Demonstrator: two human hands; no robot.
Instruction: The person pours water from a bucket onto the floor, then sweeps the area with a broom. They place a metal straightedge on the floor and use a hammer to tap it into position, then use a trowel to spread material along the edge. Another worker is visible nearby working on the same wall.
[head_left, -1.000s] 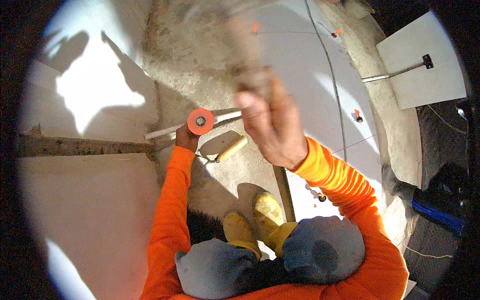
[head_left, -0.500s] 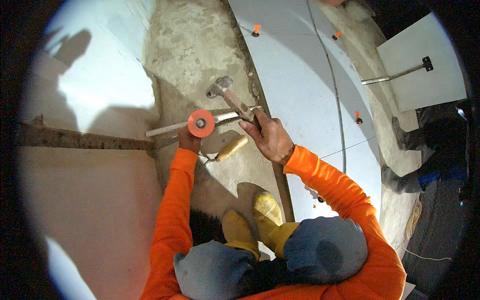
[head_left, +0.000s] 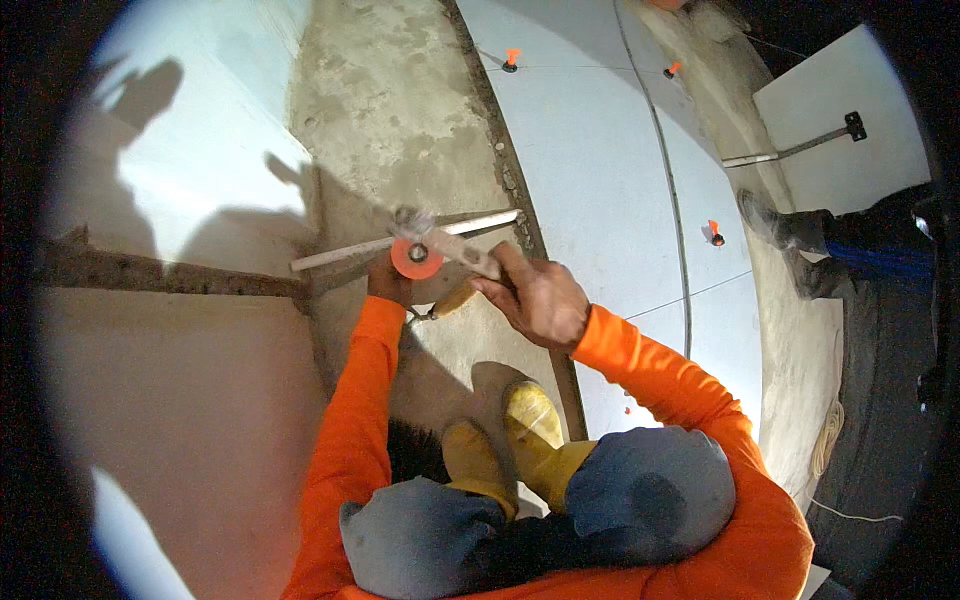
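Gripped hammer (head_left: 465, 252) in right hand (head_left: 548, 303), with head blurred over the far edge of red-collared tool (head_left: 414, 264). Gripped that tool, probably a chisel, in left hand (head_left: 388, 282), with fingers mostly hidden under the collar. Could not tell contact between hammer and tool, nor see the tip. Judged as partway: had both tools in use, with no finished cut visible around left hand. Had pale slab (head_left: 600, 150) already down right of right hand, with orange-topped clips (head_left: 511, 62) on it. Saw concrete strip (head_left: 390, 120) uncovered ahead of both hands; judged as left to do.

Had right hand over slab edge, left hand just right of pale panel (head_left: 170, 400). Saw white bar (head_left: 335, 259) crossing just beyond left hand, ending ahead of right. Saw wooden-handled tool (head_left: 455, 300) between hands, leaving little room there. Had yellow boots (head_left: 535, 412) nearer the body. Looked roomiest straight ahead.
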